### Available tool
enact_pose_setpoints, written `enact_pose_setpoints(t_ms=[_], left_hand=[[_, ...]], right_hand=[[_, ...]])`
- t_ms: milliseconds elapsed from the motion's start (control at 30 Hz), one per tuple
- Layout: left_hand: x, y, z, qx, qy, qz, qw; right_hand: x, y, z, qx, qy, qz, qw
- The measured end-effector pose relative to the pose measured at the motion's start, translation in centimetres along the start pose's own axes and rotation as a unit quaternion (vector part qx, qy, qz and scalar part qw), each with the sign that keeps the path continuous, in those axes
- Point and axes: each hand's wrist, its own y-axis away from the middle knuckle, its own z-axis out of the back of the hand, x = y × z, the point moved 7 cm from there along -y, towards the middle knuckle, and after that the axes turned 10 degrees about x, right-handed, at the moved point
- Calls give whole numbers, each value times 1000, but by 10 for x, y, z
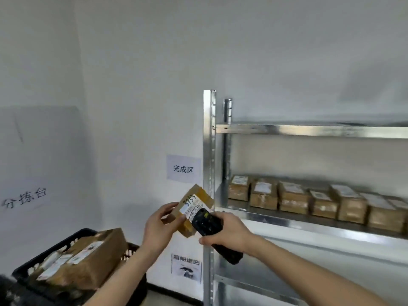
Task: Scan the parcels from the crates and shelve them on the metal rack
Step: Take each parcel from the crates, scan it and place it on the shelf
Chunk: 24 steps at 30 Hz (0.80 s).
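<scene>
My left hand (157,226) grips a small brown cardboard parcel (194,200) with a white label and handwritten digits, held up in front of the rack's left post. My right hand (229,235) grips a black handheld scanner (206,221), its head right against the parcel's label. The metal rack (309,130) stands on the right; several brown parcels (293,200) lie in a row on its middle shelf. At lower left a black plastic crate (72,237) holds a large brown parcel (92,259) and smaller ones.
White walls carry paper signs: one (183,168) beside the rack post, one (186,267) lower down, and lettering (25,197) on the left wall. The rack's top shelf and lower shelves show no parcels. A grey board (39,133) leans on the left wall.
</scene>
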Motion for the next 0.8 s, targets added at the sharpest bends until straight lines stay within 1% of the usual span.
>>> enact_pose_setpoints(t_ms=[167, 367, 533, 667, 800], left_hand=[[-65, -10, -160, 71, 30, -42, 996], [-140, 9, -343, 154, 52, -86, 983], [-186, 39, -463, 206, 73, -101, 971], [-211, 61, -532, 233, 90, -106, 963], [-227, 71, -574, 247, 79, -114, 959]], right_hand=[[-86, 109, 128, -93, 66, -82, 990], [-162, 248, 259, -171, 179, -187, 951], [-211, 351, 328, -193, 235, -244, 921], [-243, 413, 362, -189, 274, -301, 894], [-267, 451, 385, -196, 280, -343, 875]])
